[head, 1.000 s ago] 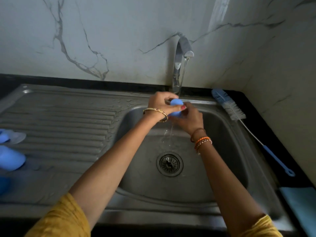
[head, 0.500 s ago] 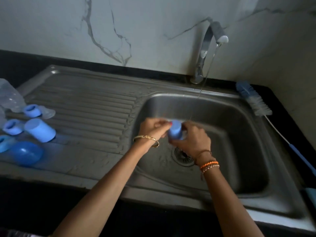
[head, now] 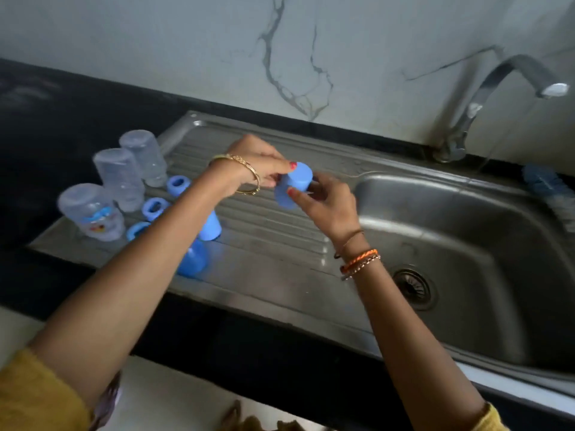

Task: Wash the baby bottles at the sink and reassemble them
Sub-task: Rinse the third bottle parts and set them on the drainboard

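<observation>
Holding a blue cap [head: 294, 185] over the drainboard [head: 280, 244], both hands (left [head: 259, 164], right [head: 326, 200]) clamp it; next, probably setting it beside the bottles [head: 121, 178].

Three bottles [head: 119, 178] are stood inverted at the drainboard's [head: 273, 244] left edge; rings [head: 154, 208] and caps [head: 210, 227] are set beside them, basin [head: 466, 244] at right.

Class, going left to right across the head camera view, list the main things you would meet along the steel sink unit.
Clear upturned baby bottles → blue plastic cap held in both hands → round steel drain strainer → curved steel tap → blue-and-white bottle brush.
</observation>
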A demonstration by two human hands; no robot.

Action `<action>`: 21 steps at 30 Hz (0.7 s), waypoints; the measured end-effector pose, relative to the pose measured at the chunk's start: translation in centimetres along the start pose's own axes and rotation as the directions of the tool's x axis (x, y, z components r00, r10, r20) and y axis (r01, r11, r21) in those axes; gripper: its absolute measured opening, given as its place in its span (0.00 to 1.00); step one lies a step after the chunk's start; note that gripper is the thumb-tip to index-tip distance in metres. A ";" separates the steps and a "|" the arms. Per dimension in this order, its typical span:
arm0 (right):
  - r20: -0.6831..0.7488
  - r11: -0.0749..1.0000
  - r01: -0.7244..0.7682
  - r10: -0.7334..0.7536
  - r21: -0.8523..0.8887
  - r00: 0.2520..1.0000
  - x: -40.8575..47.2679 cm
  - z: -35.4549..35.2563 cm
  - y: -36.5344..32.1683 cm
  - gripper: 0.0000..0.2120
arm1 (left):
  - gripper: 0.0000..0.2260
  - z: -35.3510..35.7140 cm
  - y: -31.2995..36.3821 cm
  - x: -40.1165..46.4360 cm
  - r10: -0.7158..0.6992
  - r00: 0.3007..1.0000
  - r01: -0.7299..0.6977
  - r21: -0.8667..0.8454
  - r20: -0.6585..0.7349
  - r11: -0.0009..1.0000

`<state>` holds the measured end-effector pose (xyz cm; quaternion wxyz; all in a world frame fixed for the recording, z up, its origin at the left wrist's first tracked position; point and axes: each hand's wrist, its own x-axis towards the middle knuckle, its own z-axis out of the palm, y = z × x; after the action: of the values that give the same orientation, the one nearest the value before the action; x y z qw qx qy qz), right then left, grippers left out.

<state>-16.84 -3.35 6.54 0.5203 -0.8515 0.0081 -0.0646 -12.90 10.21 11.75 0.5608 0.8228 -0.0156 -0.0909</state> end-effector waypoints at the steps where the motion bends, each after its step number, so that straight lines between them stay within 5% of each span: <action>1: 0.041 0.995 -0.036 0.032 0.093 0.999 0.2 1.6 -0.5 0.11 | 0.05 -1.5 -0.5 0.1 -0.017 1.000 0.017 -0.010 -0.014 1.000; 5: 0.128 0.928 -0.247 0.218 0.280 0.967 1.8 7.0 -1.9 0.13 | 0.06 -5.8 -3.4 1.0 -0.104 0.992 0.104 0.003 -0.068 0.995; 10: 0.188 0.871 -0.392 0.349 0.297 0.918 4.0 11.5 -1.4 0.12 | 0.11 -8.1 -6.4 3.4 -0.186 0.982 0.188 0.072 -0.041 0.980; 21: 0.095 0.891 -0.376 0.364 0.252 0.926 4.5 13.3 -1.0 0.10 | 0.08 -9.1 -8.0 5.0 -0.056 0.997 0.070 0.476 -0.043 0.877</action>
<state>-10.84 8.53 1.87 0.6325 -0.7580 0.1497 0.0544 -7.07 20.97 6.88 0.3380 0.9368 -0.0028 -0.0909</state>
